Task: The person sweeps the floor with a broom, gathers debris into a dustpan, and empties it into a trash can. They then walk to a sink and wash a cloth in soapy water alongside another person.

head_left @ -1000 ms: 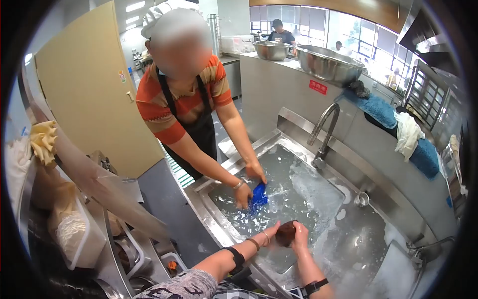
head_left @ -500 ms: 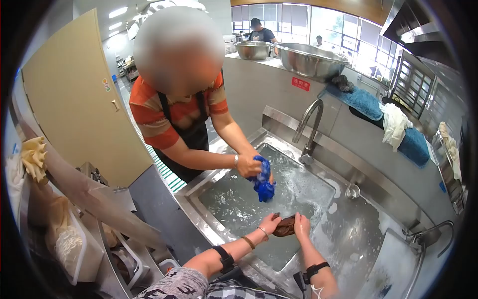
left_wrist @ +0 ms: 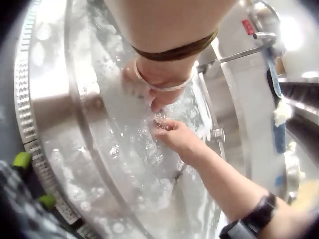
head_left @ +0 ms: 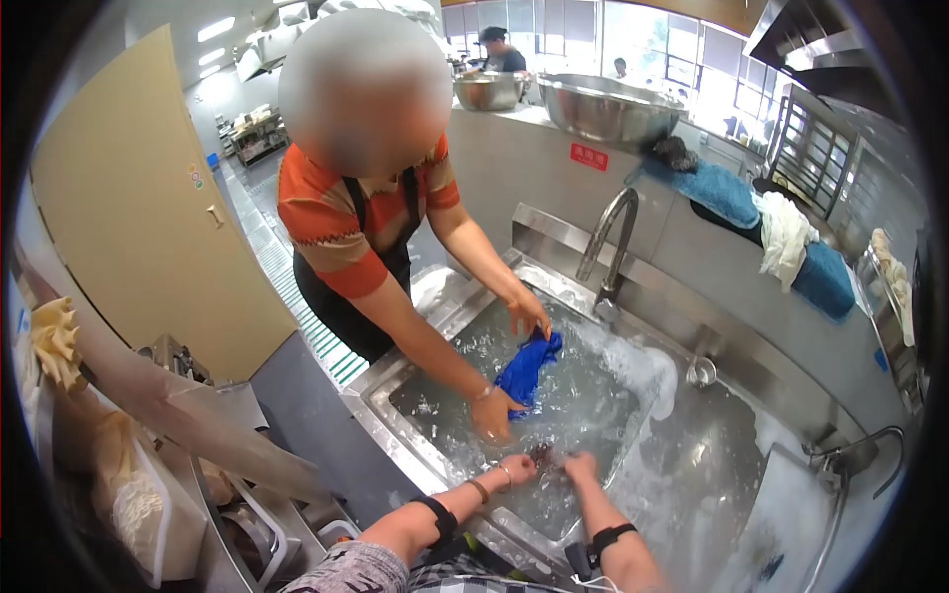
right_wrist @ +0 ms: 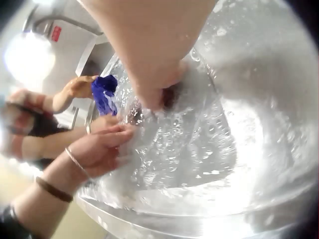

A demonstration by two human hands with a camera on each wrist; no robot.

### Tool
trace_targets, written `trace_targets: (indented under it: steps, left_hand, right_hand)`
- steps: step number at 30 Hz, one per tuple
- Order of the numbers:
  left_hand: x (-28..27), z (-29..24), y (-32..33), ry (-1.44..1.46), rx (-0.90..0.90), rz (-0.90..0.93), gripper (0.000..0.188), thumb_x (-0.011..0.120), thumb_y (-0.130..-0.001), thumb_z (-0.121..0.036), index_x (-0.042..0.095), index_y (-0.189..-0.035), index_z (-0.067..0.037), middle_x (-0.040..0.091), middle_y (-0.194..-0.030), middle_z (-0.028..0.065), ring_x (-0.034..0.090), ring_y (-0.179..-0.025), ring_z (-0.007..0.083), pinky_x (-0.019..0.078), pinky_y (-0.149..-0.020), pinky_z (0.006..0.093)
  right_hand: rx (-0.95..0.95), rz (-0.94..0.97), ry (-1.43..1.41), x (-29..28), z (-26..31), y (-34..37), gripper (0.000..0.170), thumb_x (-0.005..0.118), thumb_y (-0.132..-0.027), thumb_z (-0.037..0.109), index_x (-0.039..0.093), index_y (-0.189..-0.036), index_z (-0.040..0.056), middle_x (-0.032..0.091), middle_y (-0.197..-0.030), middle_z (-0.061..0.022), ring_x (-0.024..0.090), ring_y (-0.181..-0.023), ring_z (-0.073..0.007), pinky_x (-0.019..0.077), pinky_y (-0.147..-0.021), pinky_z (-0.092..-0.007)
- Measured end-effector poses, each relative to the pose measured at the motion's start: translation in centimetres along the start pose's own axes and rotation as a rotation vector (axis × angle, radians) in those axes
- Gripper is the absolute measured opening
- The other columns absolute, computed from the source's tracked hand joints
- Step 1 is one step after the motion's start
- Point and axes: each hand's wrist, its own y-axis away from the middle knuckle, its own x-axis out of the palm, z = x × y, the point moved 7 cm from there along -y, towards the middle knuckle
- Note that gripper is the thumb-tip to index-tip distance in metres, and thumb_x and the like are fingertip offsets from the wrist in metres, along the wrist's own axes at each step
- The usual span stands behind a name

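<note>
At the near part of the water-filled sink (head_left: pixel 618 435), my left hand (head_left: pixel 516 468) and right hand (head_left: pixel 581 466) grip a wet brown cloth (head_left: pixel 542 455) between them. Its dark, reddish-brown fabric (right_wrist: pixel 171 97) shows beside my right fingers in the right wrist view, and splashing water hides much of it. My left fingers (right_wrist: pixel 119 135) are curled at the water's surface. Across the sink, another person in an orange striped shirt (head_left: pixel 331 212) and dark apron handles a blue cloth (head_left: pixel 529 376) in the same water, one hand at each end of it.
A curved faucet (head_left: pixel 618 237) rises at the sink's back edge. Foamy water covers the steel counter (head_left: pixel 702 465) on the right. Big metal bowls (head_left: pixel 608 109) stand on the low wall, with blue towels (head_left: pixel 707 193) hung beside them. Shelves with tubs (head_left: pixel 138 494) are at the left.
My hands have lowered the brown cloth from above the water into it. The other person lifted the bunched blue cloth, then spread it back down in the water.
</note>
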Motion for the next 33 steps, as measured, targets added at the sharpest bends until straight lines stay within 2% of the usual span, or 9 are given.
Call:
trace_targets:
  steps: [2, 4, 7, 10, 13, 19, 24, 28, 33]
  left_hand:
    - [0.5, 0.2, 1.3, 0.601, -0.468, 0.165, 0.039, 0.052, -0.073, -0.04, 0.05, -0.099, -0.011, 0.054, -0.089, 0.0112, 0.054, -0.082, 0.0271, 0.0456, -0.061, 0.0372]
    - [-0.8, -2.0, 2.2, 0.677, -0.509, 0.185, 0.046, 0.045, -0.075, -0.049, 0.047, -0.102, -0.013, 0.054, -0.094, 0.0086, 0.053, -0.083, 0.0258, 0.0455, -0.053, 0.0346]
    - [-0.5, -2.8, 2.7, 1.076, -0.76, 0.12, 0.058, 0.037, -0.072, -0.06, 0.044, -0.102, -0.011, 0.048, -0.104, 0.0063, 0.046, -0.093, 0.0217, 0.0445, -0.058, 0.0363]
    - [-0.7, -5.5, 0.4, 1.449, -0.4, 0.261, 0.052, 0.033, -0.077, -0.055, 0.044, -0.102, -0.012, 0.048, -0.104, 0.004, 0.045, -0.095, 0.0189, 0.0415, -0.071, 0.0388]
    - [0.4, -2.3, -3.6, 0.979, 0.16, 0.077, 0.03, 0.035, -0.082, -0.037, 0.049, -0.097, -0.014, 0.053, -0.093, 0.0017, 0.049, -0.085, 0.017, 0.0382, -0.075, 0.0305]
    - [-2.1, -6.7, 0.6, 1.214, -0.17, -0.04, 0.021, 0.049, -0.078, -0.016, 0.047, -0.095, -0.004, 0.052, -0.084, 0.0031, 0.051, -0.071, 0.0124, 0.0431, -0.059, 0.0255]
    - [-4.8, -3.8, 2.7, 0.866, -0.413, -0.299, 0.031, 0.051, -0.072, -0.008, 0.042, -0.101, -0.011, 0.05, -0.08, 0.0039, 0.048, -0.072, 0.0152, 0.0428, -0.058, 0.0304]
    - [-3.5, -0.5, 2.1, 0.723, -0.495, -0.233, 0.034, 0.053, -0.069, -0.008, 0.041, -0.101, -0.014, 0.047, -0.078, 0.0027, 0.045, -0.069, 0.0152, 0.0406, -0.055, 0.0346]
    - [-1.0, -0.1, 2.9, 0.832, -0.553, 0.068, 0.031, 0.052, -0.073, -0.025, 0.043, -0.1, -0.013, 0.048, -0.081, 0.0044, 0.049, -0.072, 0.0195, 0.0423, -0.057, 0.0369]
  right_hand:
    - [0.085, -0.054, -0.328, 0.1, -1.0, 0.0, 0.033, 0.058, -0.064, 0.027, 0.058, -0.09, 0.005, 0.059, -0.081, -0.011, 0.056, -0.072, -0.022, 0.0424, -0.065, -0.0313]
    - [0.044, 0.019, -0.945, -1.6, 3.7, 1.8, 0.022, 0.058, -0.065, 0.013, 0.057, -0.083, -0.0003, 0.057, -0.074, -0.0044, 0.052, -0.066, -0.0124, 0.0409, -0.06, -0.023]
    - [-0.051, 0.068, -0.991, -3.8, 8.5, 5.2, 0.015, 0.057, -0.068, 0.012, 0.056, -0.079, 0.0016, 0.056, -0.072, -0.0026, 0.05, -0.066, -0.0088, 0.0399, -0.06, -0.0217]
    - [-0.194, -0.02, -1.062, -4.0, 11.9, 7.2, 0.017, 0.058, -0.068, 0.016, 0.055, -0.076, 0.0013, 0.055, -0.069, -0.0014, 0.049, -0.063, -0.0086, 0.0393, -0.057, -0.0218]
    - [-0.278, -0.236, -0.887, -4.8, 12.6, 7.3, 0.019, 0.057, -0.069, 0.018, 0.052, -0.067, -0.0003, 0.052, -0.059, -0.005, 0.046, -0.056, -0.0093, 0.0384, -0.051, -0.0258]
    - [-0.32, -0.475, -0.579, -6.8, 9.1, 3.5, 0.026, 0.055, -0.071, 0.023, 0.054, -0.068, -0.0024, 0.055, -0.06, -0.0161, 0.054, -0.056, -0.0265, 0.041, -0.054, -0.0344]
    - [0.125, -0.433, -0.357, -4.6, 0.9, 1.1, 0.033, 0.052, -0.072, 0.031, 0.056, -0.074, -0.0012, 0.057, -0.074, -0.0187, 0.055, -0.072, -0.0333, 0.0411, -0.064, -0.0409]
    - [-0.426, -0.079, 0.394, -1.6, 6.4, 5.0, 0.028, 0.055, -0.068, 0.024, 0.055, -0.08, -0.0019, 0.056, -0.082, -0.0183, 0.054, -0.078, -0.0322, 0.0417, -0.066, -0.0359]
    - [-0.069, 0.071, 0.103, 1.1, 0.0, -0.6, 0.026, 0.056, -0.062, 0.019, 0.058, -0.082, 0.0011, 0.056, -0.085, -0.0157, 0.054, -0.079, -0.028, 0.0417, -0.066, -0.0333]
